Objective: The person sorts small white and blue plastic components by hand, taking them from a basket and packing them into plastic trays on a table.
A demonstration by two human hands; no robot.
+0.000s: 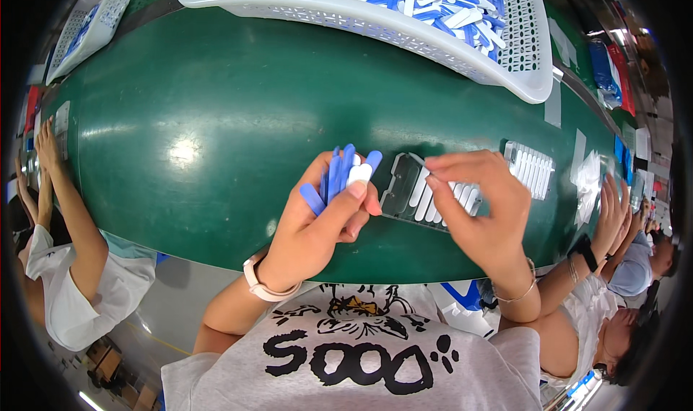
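In my left hand [310, 220] is a fanned bunch of small flat round-ended strips [336, 176], some blue and some white, with the thumb pressed on a white one. Just right of it, a clear plastic tray [395, 194] lies on the table, holding a row of white strips [427, 202] side by side. My right hand [484, 205] hovers over that tray, its thumb and forefinger tips brought close together in a pinch. Whatever may be between those fingertips is too small to make out.
A large white perforated basket [361, 23] heaped with blue and white strips stands at the far side of the green table [180, 122]. A second filled clear tray [530, 169] lies to the right, near clear plastic bags [588, 187]. Co-workers' arms reach in at left [76, 202] and right [610, 216].
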